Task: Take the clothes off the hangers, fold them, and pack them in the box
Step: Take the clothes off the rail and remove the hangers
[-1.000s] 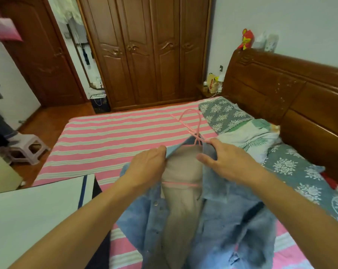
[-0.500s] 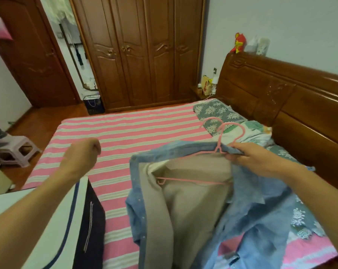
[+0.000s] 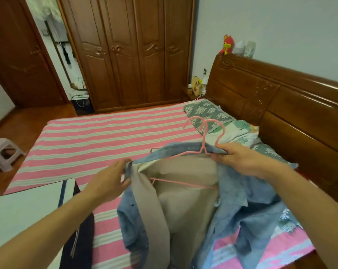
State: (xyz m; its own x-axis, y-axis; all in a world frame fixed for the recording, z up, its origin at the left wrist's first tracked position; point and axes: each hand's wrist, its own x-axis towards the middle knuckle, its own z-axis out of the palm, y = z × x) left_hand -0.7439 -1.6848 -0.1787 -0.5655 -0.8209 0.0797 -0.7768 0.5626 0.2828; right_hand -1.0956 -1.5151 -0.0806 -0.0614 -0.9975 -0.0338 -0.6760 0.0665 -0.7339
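Cloth at the front edge of the blue shirt [image 3: 247,199] is being pinched by the left hand [image 3: 110,181], fingers curled round it. Beneath it, a beige garment [image 3: 185,206] is being carried on pink hangers [image 3: 205,144] above the striped bed [image 3: 98,140]. Both hangers' necks and the collar are being gripped by the right hand [image 3: 240,158]. Both garments are judged soft, light and limp, best peeled off at the shoulders.

1. Two bare forearms reach in from the bottom edge, with no sleeves showing on either.
2. The left hand [image 3: 110,181] wears no glove, ring or watch.
3. The right hand [image 3: 240,160] is likewise unadorned.
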